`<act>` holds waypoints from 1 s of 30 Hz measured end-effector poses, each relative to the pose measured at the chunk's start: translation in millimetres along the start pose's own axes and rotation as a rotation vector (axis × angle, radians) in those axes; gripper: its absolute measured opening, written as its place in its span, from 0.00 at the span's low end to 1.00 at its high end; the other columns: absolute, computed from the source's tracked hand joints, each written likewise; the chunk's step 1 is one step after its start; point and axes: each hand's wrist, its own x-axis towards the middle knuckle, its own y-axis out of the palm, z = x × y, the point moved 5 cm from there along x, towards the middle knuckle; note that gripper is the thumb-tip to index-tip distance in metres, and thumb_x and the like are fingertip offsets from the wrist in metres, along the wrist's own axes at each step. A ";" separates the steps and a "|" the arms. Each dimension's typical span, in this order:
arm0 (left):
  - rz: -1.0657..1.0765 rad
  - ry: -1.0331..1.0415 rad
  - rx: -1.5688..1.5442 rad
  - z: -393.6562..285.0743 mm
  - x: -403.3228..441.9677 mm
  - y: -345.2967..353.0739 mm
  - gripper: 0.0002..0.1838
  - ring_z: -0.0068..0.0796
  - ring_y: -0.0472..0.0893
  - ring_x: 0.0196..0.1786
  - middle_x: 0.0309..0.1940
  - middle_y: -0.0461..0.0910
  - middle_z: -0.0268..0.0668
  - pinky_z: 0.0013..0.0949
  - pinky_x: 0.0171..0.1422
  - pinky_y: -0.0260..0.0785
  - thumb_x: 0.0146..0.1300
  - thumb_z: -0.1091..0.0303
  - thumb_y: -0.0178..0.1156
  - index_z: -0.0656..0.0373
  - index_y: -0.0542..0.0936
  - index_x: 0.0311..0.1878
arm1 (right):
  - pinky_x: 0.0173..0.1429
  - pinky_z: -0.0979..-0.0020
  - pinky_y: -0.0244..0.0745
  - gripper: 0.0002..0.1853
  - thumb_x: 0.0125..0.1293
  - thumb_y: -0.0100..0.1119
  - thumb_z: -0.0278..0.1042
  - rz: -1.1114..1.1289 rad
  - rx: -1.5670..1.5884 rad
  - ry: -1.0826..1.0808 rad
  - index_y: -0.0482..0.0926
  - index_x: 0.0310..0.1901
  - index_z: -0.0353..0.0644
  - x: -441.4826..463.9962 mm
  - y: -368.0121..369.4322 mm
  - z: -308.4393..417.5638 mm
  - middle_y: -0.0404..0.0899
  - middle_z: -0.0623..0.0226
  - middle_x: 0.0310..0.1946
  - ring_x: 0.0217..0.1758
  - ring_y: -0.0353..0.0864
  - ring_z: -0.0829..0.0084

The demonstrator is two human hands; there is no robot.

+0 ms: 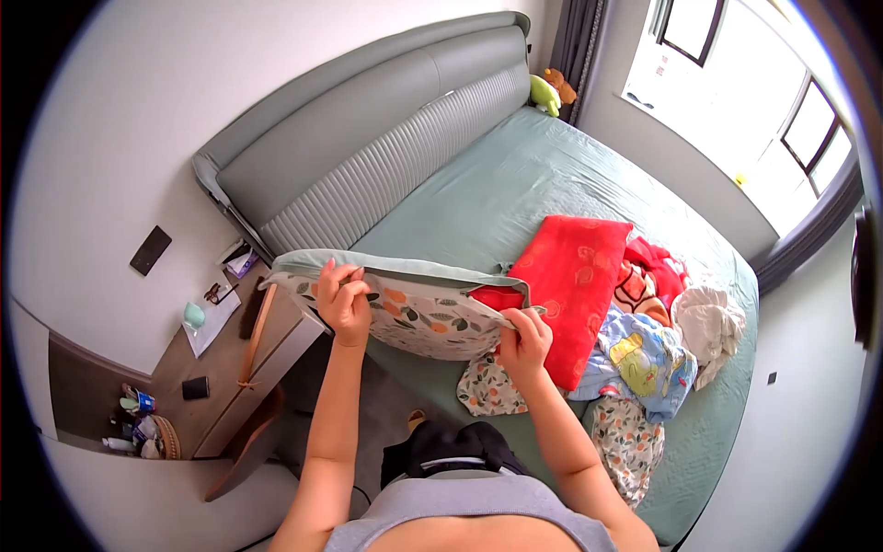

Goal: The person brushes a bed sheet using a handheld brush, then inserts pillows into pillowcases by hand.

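Note:
A pillow in a white pillowcase (pixel 418 317) printed with oranges and leaves, edged in grey-green, is held up in front of me. My left hand (pixel 345 299) is closed on its upper edge, towards the left end. My right hand (pixel 526 342) pinches the edge at the right end, beside an opening where red fabric (pixel 497 296) shows. Right beside that hand, a flat red pillow (pixel 575 285) lies on the bed. Below it lies a piece of matching fruit-print cloth (pixel 489 385).
The bed (pixel 478 198) has a green sheet and a grey headboard (pixel 368 101). Blue cartoon-print bedding (pixel 639 359), a cream cloth (pixel 708 322) and another fruit-print piece (pixel 628 442) are heaped at right. A desk (pixel 184 405) and a chair (pixel 253 451) stand at left.

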 end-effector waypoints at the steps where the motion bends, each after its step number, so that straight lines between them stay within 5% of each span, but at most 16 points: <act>1: 0.041 -0.070 -0.067 1.3 -1.3 6.0 0.11 0.36 0.75 0.32 0.30 0.76 0.37 0.35 0.44 0.70 0.50 0.85 0.60 0.58 0.72 0.21 | 0.24 0.71 0.66 0.08 0.50 0.58 0.20 -0.073 0.020 -0.042 0.76 0.34 0.38 -5.2 -4.3 0.9 0.71 0.63 0.21 0.20 0.73 0.66; 4: 0.129 -0.179 -0.214 7.2 -12.0 27.1 0.10 0.36 0.75 0.30 0.29 0.75 0.39 0.31 0.32 0.67 0.50 0.84 0.60 0.58 0.72 0.23 | 0.24 0.73 0.67 0.09 0.50 0.58 0.19 -0.089 -0.134 0.186 0.76 0.34 0.38 -8.6 2.2 -21.9 0.73 0.65 0.25 0.19 0.73 0.71; 8: 0.174 -0.334 -0.288 9.6 -41.5 44.8 0.11 0.37 0.72 0.29 0.29 0.74 0.38 0.33 0.32 0.64 0.54 0.82 0.58 0.59 0.66 0.27 | 0.23 0.75 0.68 0.10 0.50 0.61 0.26 0.142 -0.120 0.353 0.74 0.36 0.40 -14.8 13.7 -19.2 0.75 0.68 0.31 0.16 0.72 0.76; 13: 0.195 -0.354 -0.290 -4.1 -48.6 54.2 0.11 0.37 0.70 0.29 0.28 0.73 0.37 0.34 0.34 0.62 0.55 0.81 0.57 0.58 0.65 0.26 | 0.32 0.72 0.73 0.21 0.45 0.69 0.38 0.232 -0.336 0.259 0.77 0.43 0.45 -13.5 29.1 -6.8 0.72 0.72 0.42 0.29 0.76 0.74; 15: 0.166 -0.322 -0.311 -7.5 -47.0 54.7 0.11 0.37 0.70 0.29 0.29 0.73 0.38 0.34 0.34 0.62 0.55 0.81 0.57 0.58 0.64 0.26 | 0.33 0.72 0.73 0.18 0.47 0.68 0.35 0.201 -0.456 0.156 0.78 0.42 0.45 -20.4 33.7 -6.2 0.71 0.71 0.41 0.31 0.76 0.72; 19: 0.156 -0.337 -0.342 -10.4 -50.8 54.7 0.12 0.37 0.70 0.30 0.29 0.73 0.38 0.34 0.34 0.62 0.55 0.81 0.57 0.58 0.64 0.26 | 0.29 0.70 0.71 0.14 0.49 0.68 0.31 -0.096 -0.371 0.347 0.75 0.37 0.42 -31.5 24.8 -22.3 0.66 0.66 0.39 0.26 0.73 0.72; 29: 0.297 -0.245 -0.391 -26.3 -56.2 59.1 0.11 0.37 0.72 0.31 0.29 0.74 0.36 0.36 0.38 0.63 0.52 0.81 0.58 0.57 0.65 0.26 | 0.29 0.72 0.70 0.06 0.55 0.62 0.30 0.110 -0.604 0.432 0.77 0.29 0.38 -38.3 24.5 -31.4 0.70 0.65 0.40 0.27 0.75 0.69; 30: 0.359 -0.226 -0.396 -29.5 -52.6 60.9 0.09 0.35 0.73 0.34 0.30 0.75 0.33 0.38 0.44 0.63 0.52 0.75 0.61 0.57 0.68 0.29 | 0.29 0.72 0.70 0.05 0.56 0.61 0.30 0.150 -0.596 0.466 0.77 0.30 0.38 -43.0 24.3 -37.3 0.71 0.64 0.41 0.27 0.76 0.68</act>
